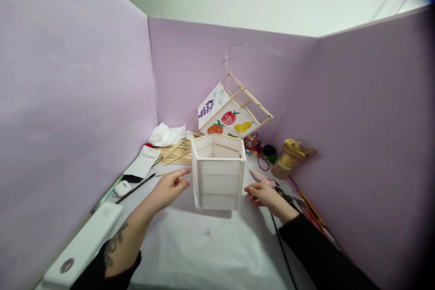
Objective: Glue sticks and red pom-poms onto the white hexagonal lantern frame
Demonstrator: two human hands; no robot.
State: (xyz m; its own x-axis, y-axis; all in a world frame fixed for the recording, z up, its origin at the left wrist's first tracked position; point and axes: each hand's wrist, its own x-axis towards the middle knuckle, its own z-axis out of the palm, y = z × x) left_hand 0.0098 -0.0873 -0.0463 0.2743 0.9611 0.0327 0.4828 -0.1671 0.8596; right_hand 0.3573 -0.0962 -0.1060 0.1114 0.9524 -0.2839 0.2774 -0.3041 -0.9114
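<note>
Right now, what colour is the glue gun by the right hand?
The glue gun is pale pink; see head view.

White-covered table [204, 256]: paper lantern [219, 186], pink glue gun [261, 177], wooden sticks [178, 152].

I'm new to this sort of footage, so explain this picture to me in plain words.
There is no machine here: a camera worn on a person's head looks forward and down at their own bare hands. The left hand and right hand are on either side of a white open-topped box. Neither appears to grip anything; whether they touch the box is hard to tell. Also on the white-covered surface are thin wooden sticks, a pink glue gun and a fruit-painted frame.
</note>
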